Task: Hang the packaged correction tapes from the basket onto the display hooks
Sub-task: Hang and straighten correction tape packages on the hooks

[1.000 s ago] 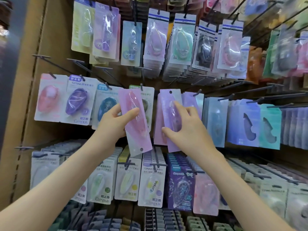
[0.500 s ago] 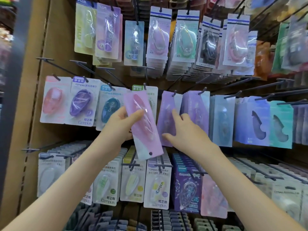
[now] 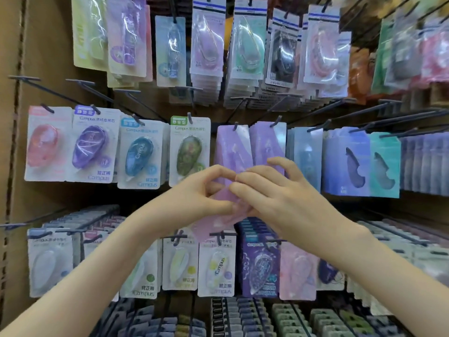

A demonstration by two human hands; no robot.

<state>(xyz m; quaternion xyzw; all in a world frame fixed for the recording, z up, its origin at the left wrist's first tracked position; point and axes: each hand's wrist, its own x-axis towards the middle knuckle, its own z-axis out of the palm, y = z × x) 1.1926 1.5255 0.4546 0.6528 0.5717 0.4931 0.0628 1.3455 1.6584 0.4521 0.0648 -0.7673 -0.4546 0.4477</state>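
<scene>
**Pink pack clasped, short of the hook**

The left grip (image 3: 194, 199) and right grip (image 3: 279, 198) both curl round the pink correction tape pack (image 3: 216, 223). Fingers cover its hang hole, so it could miss the hook (image 3: 235, 126) or knock the purple packs (image 3: 230, 152). The pack lies tilted between both grips, below and in front of that hook.

Your left forearm (image 3: 85, 276) and your right forearm (image 3: 364, 263) are both bare for as much of them as the view takes in, right up to the wrists. Both are slim and smooth in outline. Your left hand (image 3: 194, 203) and your right hand (image 3: 279, 198) are bare too, with long, slender fingers. The fingertips are too blurred to make out the nails.
</scene>
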